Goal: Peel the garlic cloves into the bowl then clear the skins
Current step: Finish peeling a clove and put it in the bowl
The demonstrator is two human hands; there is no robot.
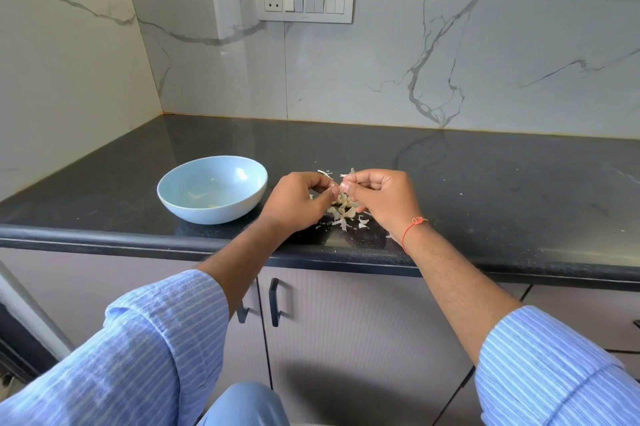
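Striped sleeves (145,353); left hand (298,200), right hand (384,198) pinching a largely hidden garlic clove (343,187); skins (344,214) beneath; bowl (180,198) holding indistinct pale bits.

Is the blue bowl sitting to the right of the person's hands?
No, the blue bowl sits on the dark counter to the left of both hands.

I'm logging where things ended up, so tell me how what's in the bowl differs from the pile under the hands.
The blue bowl holds only a few pale pieces, likely peeled cloves; the pile on the counter is larger. The bowl's contents sit contained; the pile is strewn loose, with white papery skins scattered round it. The bowl sits untouched, while the left hand and right hand work above the pile. Both are pale garlic matter.
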